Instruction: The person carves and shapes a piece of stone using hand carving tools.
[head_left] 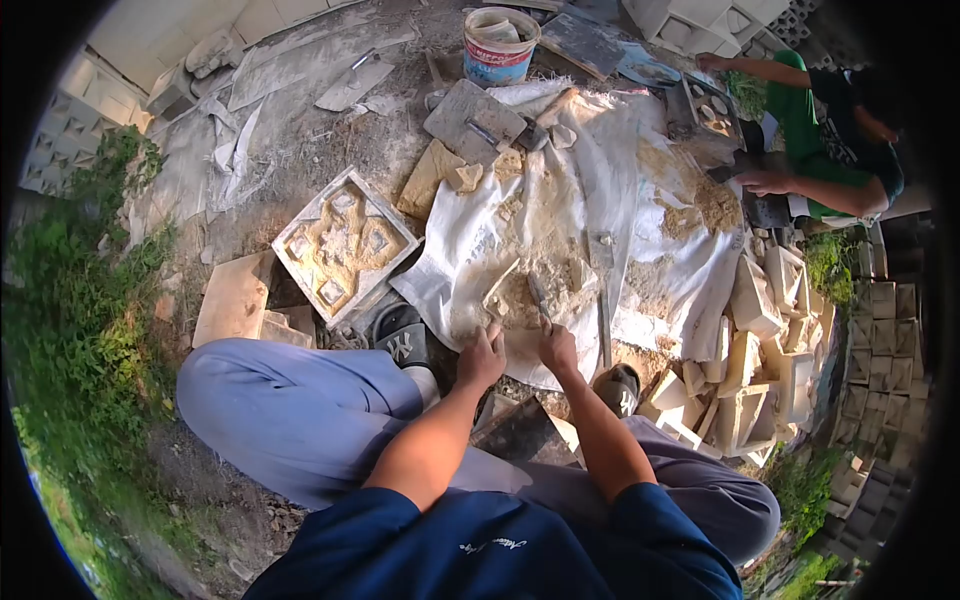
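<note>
My right hand is closed on a narrow trowel, its dark blade pointing away from me into pale, crumbly mortar. Beside it, my left hand is closed near the front edge of a small, pale-edged square piece coated with mortar. What its fingers hold is hard to make out. Both hands are low over a white, mortar-smeared sheet. To the left, a square mould frame contains sandy mortar around several raised pale blocks.
A labelled bucket stands at the back. Flat boards lie before it. A long bar is right of my hands. Cast blocks are heaped at right, where a co-worker sits. My sandaled feet flank the sheet.
</note>
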